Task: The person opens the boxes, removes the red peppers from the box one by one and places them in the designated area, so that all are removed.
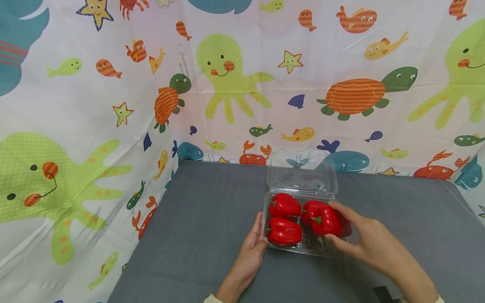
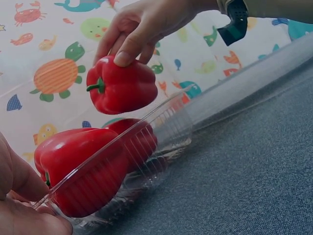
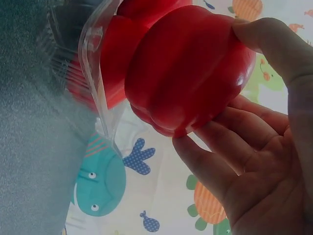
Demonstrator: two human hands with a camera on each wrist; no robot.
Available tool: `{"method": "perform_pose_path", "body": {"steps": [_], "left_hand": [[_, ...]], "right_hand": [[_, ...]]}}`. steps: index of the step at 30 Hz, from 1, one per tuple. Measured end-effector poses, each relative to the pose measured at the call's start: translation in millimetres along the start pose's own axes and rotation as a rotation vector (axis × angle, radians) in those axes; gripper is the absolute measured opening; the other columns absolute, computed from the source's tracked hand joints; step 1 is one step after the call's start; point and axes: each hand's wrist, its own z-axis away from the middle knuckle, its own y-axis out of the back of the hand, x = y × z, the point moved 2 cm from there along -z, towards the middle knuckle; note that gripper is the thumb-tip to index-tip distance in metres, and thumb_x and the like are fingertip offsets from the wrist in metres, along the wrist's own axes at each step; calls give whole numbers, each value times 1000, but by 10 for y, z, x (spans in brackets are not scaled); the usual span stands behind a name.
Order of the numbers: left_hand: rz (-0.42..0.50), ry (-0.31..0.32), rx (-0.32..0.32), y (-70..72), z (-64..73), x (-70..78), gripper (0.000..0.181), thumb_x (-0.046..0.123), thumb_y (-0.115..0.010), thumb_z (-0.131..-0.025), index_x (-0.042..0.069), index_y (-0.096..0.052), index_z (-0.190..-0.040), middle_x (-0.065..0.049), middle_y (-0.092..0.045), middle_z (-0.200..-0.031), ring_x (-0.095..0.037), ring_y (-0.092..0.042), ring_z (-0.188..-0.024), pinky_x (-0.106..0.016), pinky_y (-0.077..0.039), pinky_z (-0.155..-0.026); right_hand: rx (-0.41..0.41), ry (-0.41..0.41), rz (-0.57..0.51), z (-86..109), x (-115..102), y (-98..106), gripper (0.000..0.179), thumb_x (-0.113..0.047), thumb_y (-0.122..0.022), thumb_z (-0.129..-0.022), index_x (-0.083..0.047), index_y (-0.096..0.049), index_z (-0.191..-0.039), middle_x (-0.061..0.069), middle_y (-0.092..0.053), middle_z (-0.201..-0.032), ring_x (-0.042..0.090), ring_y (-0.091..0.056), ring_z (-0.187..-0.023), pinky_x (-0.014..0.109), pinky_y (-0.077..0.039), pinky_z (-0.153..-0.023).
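A clear plastic clamshell container (image 1: pixel 303 251) stands on the grey cloth with its lid (image 1: pixel 301 172) folded back. My left hand (image 1: pixel 248 254) grips its left edge, thumb at the rim in the left wrist view. Two red bell peppers, one at the back left (image 1: pixel 285 205) and one at the front left (image 1: pixel 285 232), lie inside; another red pepper (image 1: pixel 308 208) sits at the back right, partly hidden. Between thumb and fingers, my right hand (image 1: pixel 373 240) holds a red bell pepper (image 2: pixel 122 85) with a green stem, raised above the container's right half.
A grey cloth (image 1: pixel 212 235) covers the table around the container. Behind and to the left hangs a white sheet (image 1: pixel 151 25) printed with sea animals, close behind the raised lid. A dark band (image 2: pixel 234 22) is on the right wrist.
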Motion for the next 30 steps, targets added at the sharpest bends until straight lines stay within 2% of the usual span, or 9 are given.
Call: {"method": "perform_pose_path", "body": {"steps": [6, 13, 20, 26, 30], "left_hand": [[-4, 16, 14, 14, 2, -16, 73, -7, -33, -106, 11, -5, -171, -3, -3, -179, -22, -1, -164, -30, -14, -127], [-1, 12, 16, 24, -1, -30, 72, -7, -33, -106, 9, -5, -171, -5, -3, -179, -24, -1, -164, -30, -15, -127], [-3, 27, 13, 25, -1, -23, 73, -6, -34, -106, 11, -4, -171, -1, -3, -179, -21, -1, -164, -27, -16, -126], [-5, 4, 3, 9, 3, -11, 71, -7, -32, -107, 9, -4, -171, -5, 0, -179, -23, 2, -163, -32, -9, -128], [-6, 6, 6, 5, 2, 5, 71, -7, -33, -107, 10, -5, -171, -4, -2, -179, -22, 1, -163, -33, -11, -128]], "right_hand": [[27, 2, 31, -8, 50, 36, 87, -42, -92, -81, -14, -51, -153, 2, -76, -106, 11, -67, -83, 25, -60, -61], [33, -18, 11, 0, 114, 62, 89, -45, -91, -82, -15, -50, -154, 12, -75, -119, 18, -71, -88, 37, -66, -65], [77, 8, 49, -3, 167, 96, 89, -42, -93, -80, -12, -50, -153, 13, -75, -117, 19, -71, -86, 30, -63, -62], [86, 5, 38, -13, 196, 134, 91, -39, -93, -81, -11, -48, -155, 18, -74, -121, 26, -72, -91, 43, -66, -67], [89, 7, 36, -9, 215, 154, 93, -37, -94, -80, -12, -47, -156, 20, -73, -122, 29, -74, -92, 43, -66, -67]]}}
